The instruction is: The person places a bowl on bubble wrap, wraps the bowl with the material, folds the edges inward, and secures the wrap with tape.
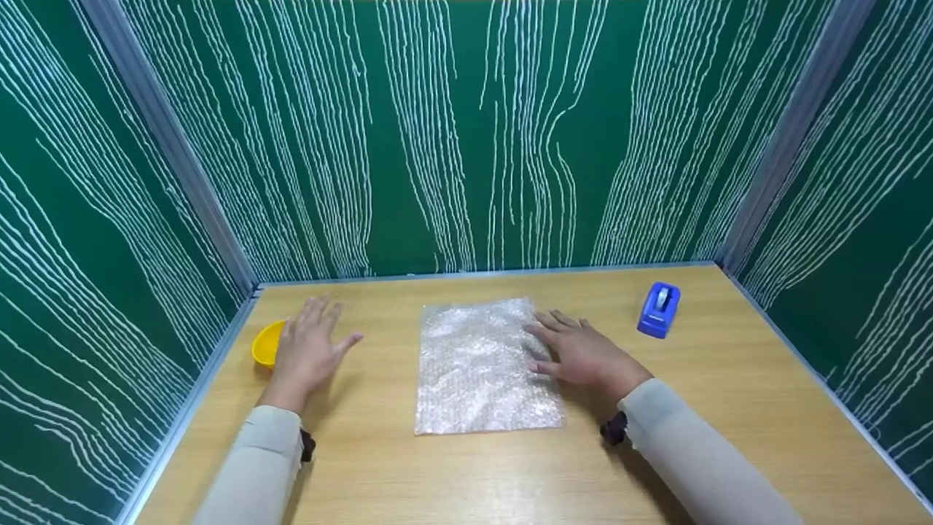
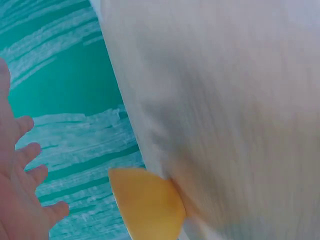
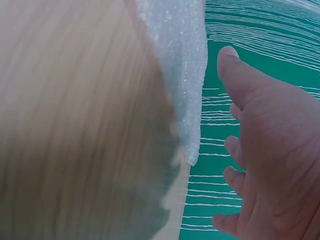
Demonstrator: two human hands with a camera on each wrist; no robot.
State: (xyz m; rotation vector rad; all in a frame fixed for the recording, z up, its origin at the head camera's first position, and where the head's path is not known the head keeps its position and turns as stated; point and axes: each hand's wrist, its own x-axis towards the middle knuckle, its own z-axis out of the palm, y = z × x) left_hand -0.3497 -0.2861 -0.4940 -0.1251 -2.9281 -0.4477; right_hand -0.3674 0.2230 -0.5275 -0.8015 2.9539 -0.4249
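Observation:
A sheet of bubble wrap [image 1: 485, 372] lies flat on the wooden table, its upper right edge beside my right hand [image 1: 587, 357]. That hand has its fingers spread and holds nothing; in the right wrist view the hand [image 3: 275, 150] is raised off the table near the bubble wrap [image 3: 187, 80]. My left hand [image 1: 310, 354] is spread as well, holding nothing, and partly covers a yellow bowl [image 1: 267, 344] in the head view. The left wrist view has the left hand [image 2: 22, 185] apart from the yellow bowl [image 2: 147, 205].
A blue tape dispenser [image 1: 659, 311] stands at the back right of the table [image 1: 466, 477]. Green panels with white wavy lines rise along the back and both sides, joined by grey corner posts.

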